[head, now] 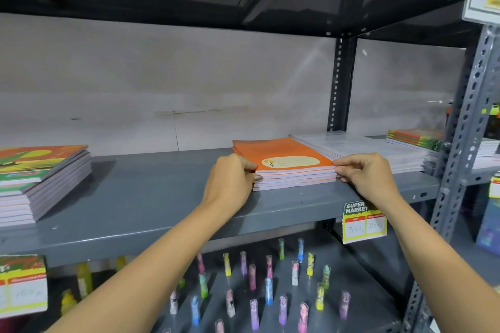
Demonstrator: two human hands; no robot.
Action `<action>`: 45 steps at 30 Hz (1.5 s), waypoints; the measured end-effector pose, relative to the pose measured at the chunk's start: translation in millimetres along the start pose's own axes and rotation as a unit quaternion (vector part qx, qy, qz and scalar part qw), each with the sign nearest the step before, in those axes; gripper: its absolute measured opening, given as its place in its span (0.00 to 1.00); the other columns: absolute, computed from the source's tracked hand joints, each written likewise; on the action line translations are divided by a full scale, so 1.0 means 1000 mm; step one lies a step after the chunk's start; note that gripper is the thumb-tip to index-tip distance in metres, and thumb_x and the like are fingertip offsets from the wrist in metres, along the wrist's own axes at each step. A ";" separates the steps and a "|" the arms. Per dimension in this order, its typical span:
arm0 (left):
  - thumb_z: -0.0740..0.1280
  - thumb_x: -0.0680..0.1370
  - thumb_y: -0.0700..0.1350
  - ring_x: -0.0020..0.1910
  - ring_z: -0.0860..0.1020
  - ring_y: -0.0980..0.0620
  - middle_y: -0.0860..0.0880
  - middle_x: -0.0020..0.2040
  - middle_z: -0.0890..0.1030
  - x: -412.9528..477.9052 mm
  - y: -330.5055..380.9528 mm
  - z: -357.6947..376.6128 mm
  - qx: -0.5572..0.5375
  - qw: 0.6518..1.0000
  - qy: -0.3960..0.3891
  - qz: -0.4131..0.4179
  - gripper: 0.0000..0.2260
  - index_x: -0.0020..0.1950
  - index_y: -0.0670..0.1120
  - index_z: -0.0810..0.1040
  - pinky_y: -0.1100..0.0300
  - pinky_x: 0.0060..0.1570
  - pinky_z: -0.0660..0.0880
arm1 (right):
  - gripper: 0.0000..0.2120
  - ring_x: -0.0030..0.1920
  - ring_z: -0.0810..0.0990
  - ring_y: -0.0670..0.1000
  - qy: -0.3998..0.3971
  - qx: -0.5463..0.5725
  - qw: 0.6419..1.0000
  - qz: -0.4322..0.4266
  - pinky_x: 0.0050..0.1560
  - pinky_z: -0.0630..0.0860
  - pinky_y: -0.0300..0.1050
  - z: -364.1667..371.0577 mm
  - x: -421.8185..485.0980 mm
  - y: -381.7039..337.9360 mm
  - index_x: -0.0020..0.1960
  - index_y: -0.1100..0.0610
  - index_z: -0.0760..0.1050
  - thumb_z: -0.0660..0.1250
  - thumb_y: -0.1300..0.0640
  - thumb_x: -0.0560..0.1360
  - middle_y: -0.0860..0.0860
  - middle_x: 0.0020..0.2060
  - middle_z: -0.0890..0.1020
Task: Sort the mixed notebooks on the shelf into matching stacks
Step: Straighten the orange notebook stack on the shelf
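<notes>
I have both hands on the orange notebook stack (286, 166), which sits near the front edge of the grey metal shelf (140, 197), roughly mid-shelf. My left hand (230, 180) is curled against the stack's left side, fingers pressed to the page edges, and my right hand (364, 173) pinches its right front corner, thumb on top and fingers along the side, so I judge that I am squaring the pile up. This stack looks uniform: every cover edge I can see is orange. Just behind and to its right lies a flat white-covered stack (359, 147), touching or nearly touching it, and further right a small pile of multicoloured notebooks (414, 138). Far to the left stands a taller stack topped by an orange-and-green cover (35, 167), well apart. From here the sorting looks largely done; what may remain is straightening, and I cannot tell whether the right-hand piles are fully matched.
</notes>
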State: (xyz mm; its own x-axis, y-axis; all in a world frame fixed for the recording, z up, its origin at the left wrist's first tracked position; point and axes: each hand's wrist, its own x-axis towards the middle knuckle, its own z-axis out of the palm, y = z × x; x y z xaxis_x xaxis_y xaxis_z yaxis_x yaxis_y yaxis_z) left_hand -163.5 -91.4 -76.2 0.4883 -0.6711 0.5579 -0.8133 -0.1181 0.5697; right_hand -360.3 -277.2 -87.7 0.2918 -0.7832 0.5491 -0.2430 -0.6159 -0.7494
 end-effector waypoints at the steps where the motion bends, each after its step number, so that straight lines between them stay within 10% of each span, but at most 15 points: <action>1: 0.71 0.74 0.41 0.49 0.83 0.45 0.44 0.48 0.86 0.000 0.000 0.000 0.003 1.000 0.004 0.003 0.07 0.51 0.42 0.85 0.52 0.53 0.79 | 0.07 0.26 0.79 0.37 0.005 -0.001 1.000 -0.002 0.32 0.74 0.26 0.000 0.000 0.000 0.47 0.61 0.84 0.71 0.67 0.70 0.53 0.35 0.84; 10: 0.68 0.76 0.46 0.50 0.83 0.47 0.46 0.48 0.86 0.007 -0.003 -0.011 -0.012 1.000 0.001 0.001 0.09 0.49 0.42 0.84 0.55 0.53 0.78 | 0.06 0.43 0.82 0.52 -0.024 -0.085 0.996 0.004 0.54 0.77 0.46 -0.005 0.011 -0.013 0.47 0.57 0.84 0.71 0.63 0.71 0.54 0.43 0.85; 14: 0.61 0.79 0.40 0.46 0.75 0.49 0.45 0.42 0.78 0.048 0.003 -0.020 -0.200 0.968 0.017 -0.148 0.11 0.37 0.46 0.76 0.62 0.44 0.68 | 0.10 0.48 0.81 0.51 -0.011 -0.130 0.991 -0.021 0.52 0.73 0.42 0.010 0.043 -0.035 0.52 0.57 0.82 0.66 0.61 0.73 0.55 0.51 0.85; 19: 0.55 0.81 0.48 0.51 0.76 0.42 0.43 0.47 0.77 0.070 0.008 0.015 -0.335 0.895 -0.056 -0.289 0.11 0.48 0.43 0.73 0.51 0.55 0.74 | 0.16 0.56 0.79 0.56 -0.175 -0.170 0.969 0.046 0.60 0.73 0.50 0.044 0.058 -0.029 0.57 0.60 0.80 0.65 0.51 0.75 0.57 0.56 0.82; 24: 0.55 0.81 0.54 0.45 0.79 0.41 0.43 0.44 0.80 0.078 0.004 0.034 -0.428 0.835 -0.101 -0.331 0.15 0.42 0.45 0.70 0.46 0.59 0.76 | 0.14 0.48 0.80 0.55 -0.168 -0.095 0.978 0.081 0.52 0.74 0.50 0.048 0.053 -0.023 0.56 0.59 0.80 0.63 0.52 0.77 0.57 0.50 0.84; 31: 0.57 0.64 0.64 0.65 0.75 0.42 0.45 0.71 0.71 0.101 -0.013 0.065 -0.400 0.845 -0.060 -0.349 0.38 0.72 0.50 0.60 0.44 0.65 0.72 | 0.13 0.47 0.80 0.55 -0.177 -0.083 0.976 0.101 0.51 0.75 0.50 0.049 0.055 -0.025 0.55 0.59 0.80 0.65 0.52 0.75 0.61 0.52 0.83; 37: 0.56 0.51 0.74 0.60 0.78 0.39 0.44 0.66 0.76 0.123 -0.036 0.089 -0.399 0.838 -0.020 -0.372 0.51 0.71 0.54 0.64 0.43 0.61 0.74 | 0.21 0.52 0.80 0.55 -0.219 0.045 0.955 0.196 0.54 0.77 0.50 0.036 0.078 -0.024 0.59 0.58 0.74 0.63 0.43 0.75 0.55 0.59 0.79; 42: 0.56 0.67 0.70 0.55 0.81 0.42 0.42 0.63 0.78 0.102 -0.014 0.064 -0.411 0.834 -0.048 -0.365 0.36 0.66 0.48 0.69 0.46 0.57 0.78 | 0.29 0.41 0.79 0.54 -0.217 0.213 0.909 0.285 0.44 0.77 0.49 0.047 0.085 -0.010 0.65 0.63 0.71 0.63 0.41 0.74 0.57 0.47 0.80; 45: 0.56 0.52 0.74 0.62 0.77 0.39 0.44 0.70 0.73 0.121 -0.031 0.088 -0.415 0.828 -0.044 -0.375 0.49 0.72 0.57 0.62 0.43 0.60 0.74 | 0.25 0.44 0.80 0.58 -0.225 0.233 0.899 0.294 0.54 0.76 0.55 0.050 0.085 -0.005 0.61 0.61 0.73 0.64 0.42 0.74 0.59 0.50 0.81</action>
State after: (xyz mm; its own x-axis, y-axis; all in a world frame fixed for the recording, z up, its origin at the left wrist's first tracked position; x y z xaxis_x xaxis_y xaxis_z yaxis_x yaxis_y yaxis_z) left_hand -107.2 -233.4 -80.1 0.7035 -0.6913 -0.1649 0.2225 -0.0062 0.9749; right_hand -287.9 -336.5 -55.2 0.6092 -0.7840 -0.1195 -0.0947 0.0777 -0.9925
